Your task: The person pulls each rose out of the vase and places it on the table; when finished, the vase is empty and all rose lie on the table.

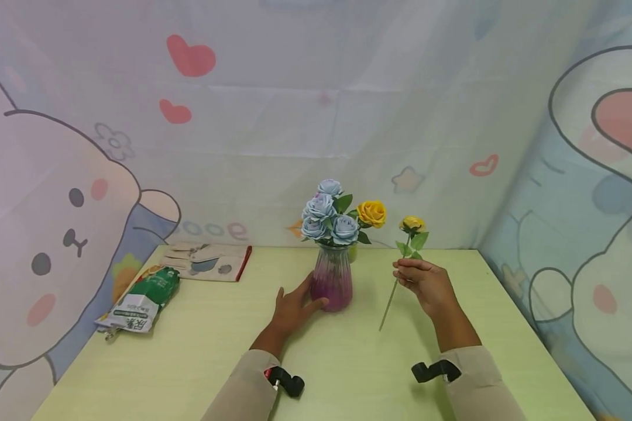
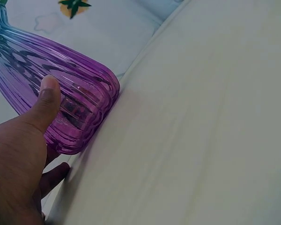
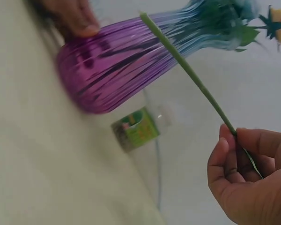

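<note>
A ribbed glass vase (image 1: 333,280), purple below and clear at the neck, stands upright on the table. Several light blue roses (image 1: 320,207) and one yellow rose (image 1: 371,214) fill its mouth. Low on the vase's left side, my left hand (image 1: 293,313) holds it, thumb across the front (image 2: 48,101); some of its fingers are hidden behind the glass. To the right, my right hand (image 1: 423,283) pinches the thin green stem (image 3: 192,75) of another yellow rose (image 1: 413,223). That rose is held bloom up, its bare stem end slanting down toward the left, apart from the vase.
Behind the vase stands a small bottle with a green and yellow label (image 3: 136,129). A green and white packet (image 1: 144,299) lies at the table's left side, beside a pair of white work gloves (image 1: 205,261). A printed cloth (image 1: 316,117) hangs along the back edge.
</note>
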Motion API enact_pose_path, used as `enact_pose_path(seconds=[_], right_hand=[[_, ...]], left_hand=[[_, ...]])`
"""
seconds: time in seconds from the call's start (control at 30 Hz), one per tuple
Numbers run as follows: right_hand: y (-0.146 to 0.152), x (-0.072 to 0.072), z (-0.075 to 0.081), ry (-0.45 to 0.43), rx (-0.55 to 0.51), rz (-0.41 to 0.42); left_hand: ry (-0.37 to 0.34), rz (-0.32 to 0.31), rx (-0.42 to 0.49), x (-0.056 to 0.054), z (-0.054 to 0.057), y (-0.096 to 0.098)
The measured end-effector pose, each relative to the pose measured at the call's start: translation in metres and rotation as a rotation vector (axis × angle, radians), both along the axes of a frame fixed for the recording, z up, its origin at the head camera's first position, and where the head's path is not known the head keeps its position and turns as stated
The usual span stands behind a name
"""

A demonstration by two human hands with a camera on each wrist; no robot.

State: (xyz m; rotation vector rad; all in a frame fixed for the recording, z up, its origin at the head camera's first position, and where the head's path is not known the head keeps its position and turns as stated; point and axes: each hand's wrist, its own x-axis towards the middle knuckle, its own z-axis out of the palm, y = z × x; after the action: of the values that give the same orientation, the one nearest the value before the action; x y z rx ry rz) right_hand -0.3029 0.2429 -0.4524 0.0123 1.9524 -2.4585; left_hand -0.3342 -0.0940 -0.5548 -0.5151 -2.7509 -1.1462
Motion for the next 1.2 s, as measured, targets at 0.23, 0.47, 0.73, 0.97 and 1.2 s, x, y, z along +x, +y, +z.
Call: enact_pose_path(seconds=[0.23,0.47,0.73,0.97,1.2], right_hand=[[0.001,-0.007,-0.029,-0.029,0.241,0.096],[-0.007,-0.013,-0.052,-0.015,0.425,0.109],[-0.006,-0.019,-0.075,0.083,0.542,0.121],[-0.013,-0.018,-0.083,0.254,0.696,0.110],[-0.018,-0.020,-0.092,0.322,0.811,0.063]], left_hand=[[-0.004,0.000,0.004,0.000,0.001,-0.001],[-0.002,0.003,0.000,-0.001,0.001,-0.003],[-0.004,-0.004,0.019,0.001,0.000,-0.001],[-0.002,-0.009,0.018,0.002,0.001,-0.002],[-0.011,-0.007,0.019,0.004,0.001,-0.002]])
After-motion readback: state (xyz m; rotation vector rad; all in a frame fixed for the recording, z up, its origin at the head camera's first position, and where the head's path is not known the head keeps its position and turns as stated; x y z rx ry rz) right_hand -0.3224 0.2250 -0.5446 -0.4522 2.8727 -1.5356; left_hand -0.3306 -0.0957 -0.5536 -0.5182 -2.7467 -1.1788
